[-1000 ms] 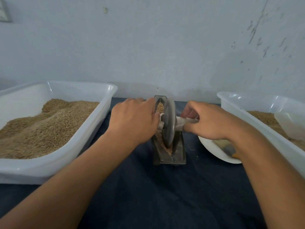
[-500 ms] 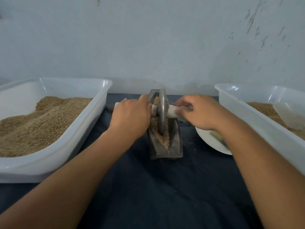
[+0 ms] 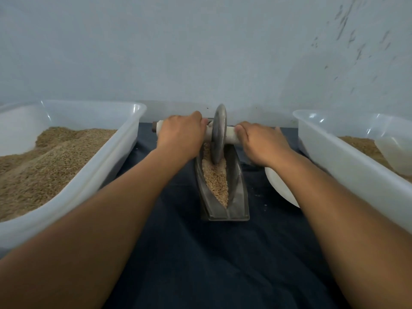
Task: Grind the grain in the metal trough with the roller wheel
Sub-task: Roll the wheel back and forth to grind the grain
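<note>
A narrow boat-shaped metal trough (image 3: 236, 198) lies on the dark cloth in the middle, with crushed tan grain (image 3: 216, 179) along its groove. The grey roller wheel (image 3: 219, 133) stands upright at the trough's far end, its rim in the grain. A pale wooden axle runs through it to both sides. My left hand (image 3: 181, 136) grips the left handle, whose dark tip sticks out past my knuckles. My right hand (image 3: 262, 143) grips the right handle close to the wheel. Both forearms reach straight out from the near edge.
A large white plastic tub (image 3: 124, 150) of tan grain stands at the left. A second tub (image 3: 334, 152) at the right holds grain and a translucent scoop (image 3: 393, 152). A white dish (image 3: 281, 186) lies beside the trough under my right forearm. A pale wall rises close behind.
The wheel has rolled away from me, from the trough's near half to its far end, and both hands moved forward with the handles. Crushed grain lies exposed in the near half.
</note>
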The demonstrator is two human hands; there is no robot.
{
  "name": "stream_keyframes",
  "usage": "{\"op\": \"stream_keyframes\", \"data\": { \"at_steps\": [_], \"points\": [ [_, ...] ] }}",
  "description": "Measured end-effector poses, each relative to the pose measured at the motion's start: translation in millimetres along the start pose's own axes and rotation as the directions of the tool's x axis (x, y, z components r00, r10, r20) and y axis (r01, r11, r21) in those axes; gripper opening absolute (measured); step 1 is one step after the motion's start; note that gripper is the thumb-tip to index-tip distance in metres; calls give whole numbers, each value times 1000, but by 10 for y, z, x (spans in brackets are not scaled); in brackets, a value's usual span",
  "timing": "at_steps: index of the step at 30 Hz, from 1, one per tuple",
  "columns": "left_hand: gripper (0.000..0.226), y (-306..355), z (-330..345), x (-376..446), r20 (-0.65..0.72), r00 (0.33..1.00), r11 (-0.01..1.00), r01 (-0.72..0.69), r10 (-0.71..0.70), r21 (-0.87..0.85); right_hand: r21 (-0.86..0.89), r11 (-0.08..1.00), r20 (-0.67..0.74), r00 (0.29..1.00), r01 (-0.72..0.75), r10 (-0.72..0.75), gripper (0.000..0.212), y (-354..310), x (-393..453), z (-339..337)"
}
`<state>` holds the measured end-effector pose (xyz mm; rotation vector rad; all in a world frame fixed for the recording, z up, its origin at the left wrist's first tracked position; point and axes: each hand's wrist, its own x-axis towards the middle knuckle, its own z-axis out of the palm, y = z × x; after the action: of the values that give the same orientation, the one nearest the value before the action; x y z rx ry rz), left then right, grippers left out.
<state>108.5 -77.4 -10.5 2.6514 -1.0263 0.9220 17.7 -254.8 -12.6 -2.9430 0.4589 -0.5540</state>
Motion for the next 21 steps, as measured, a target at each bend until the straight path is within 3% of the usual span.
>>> {"op": "stream_keyframes", "data": {
  "at_steps": [10,14,18,21],
  "points": [
    [7,-62,101,99,20,1000,1000,-18,18,-17,-34,998,-125,991,-54,49,49,-67,166,97],
    [11,-8,61,63,-19,999,999,-33,33,-10,-18,997,-97,993,-69,67,40,-31,109,123],
    [19,49,0,-10,-64,997,999,-48,46,-19,9,998,-68,996,-65,65,45,7,-5,125],
    [31,9,-25,-97,-46,998,995,27,-32,-101,4,999,-69,997,-36,36,39,-34,-67,83]
  ]
}}
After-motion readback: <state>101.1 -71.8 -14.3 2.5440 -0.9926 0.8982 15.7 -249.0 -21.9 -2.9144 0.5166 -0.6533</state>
